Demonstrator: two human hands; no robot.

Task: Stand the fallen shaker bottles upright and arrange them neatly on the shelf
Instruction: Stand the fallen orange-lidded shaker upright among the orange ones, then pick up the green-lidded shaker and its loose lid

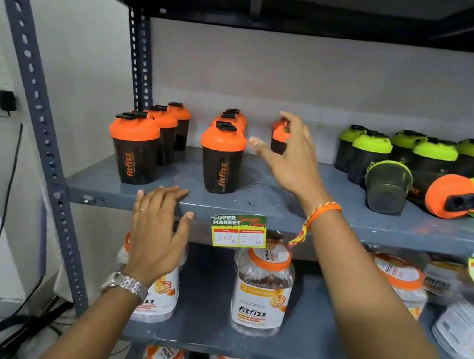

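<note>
- Shelf (pixel 255 210): orange-lidded shakers (pixel 223 158) stand upright in rows at left; green-lidded shakers (pixel 370 156) stand at right.
- Fallen shakers (pixel 439 194) lie on their sides at right, in front of the green ones.
- Right hand (pixel 292 153): fingers spread, released, just in front of a rear orange shaker (pixel 279 136).
- Left hand (pixel 157 229): flat, released, fingertips on the shelf's front edge.

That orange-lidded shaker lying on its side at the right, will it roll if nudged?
Probably: the fallen orange-lidded shaker rests on its round wall on the smooth shelf. Its tapered body likely curves the roll; neighbouring bottles may stop it.
</note>
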